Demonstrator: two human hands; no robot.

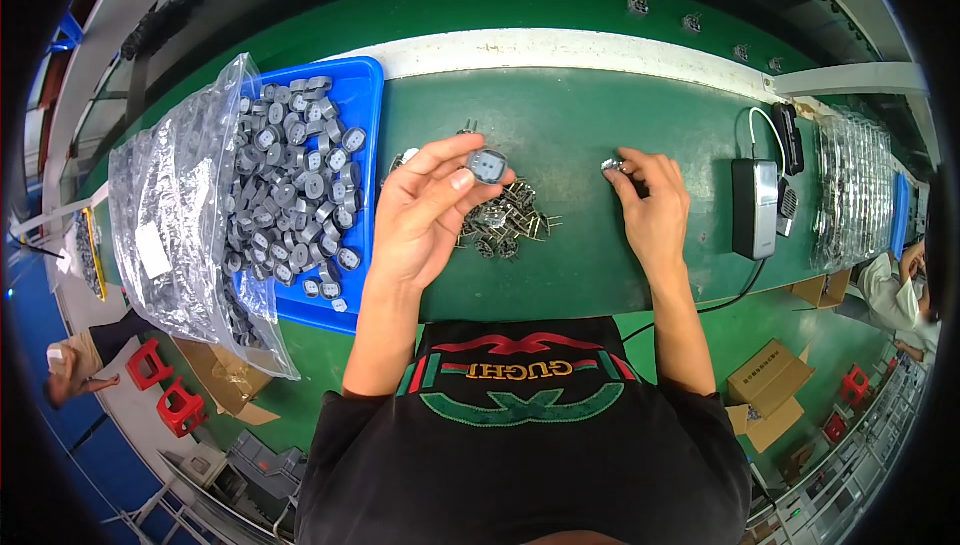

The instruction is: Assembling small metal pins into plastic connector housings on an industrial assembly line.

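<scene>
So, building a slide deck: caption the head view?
Left hand holds a grey oval part; right hand pinches a small metal piece.

Clear labelled bag (175,210) left; cardboard boxes (770,385)

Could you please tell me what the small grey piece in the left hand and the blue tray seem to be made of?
The grey piece in the left hand looks like moulded plastic: matte, uniform grey, rounded edges. The blue tray also appears plastic, judging by its glossy, even colour and smooth rim.
</scene>
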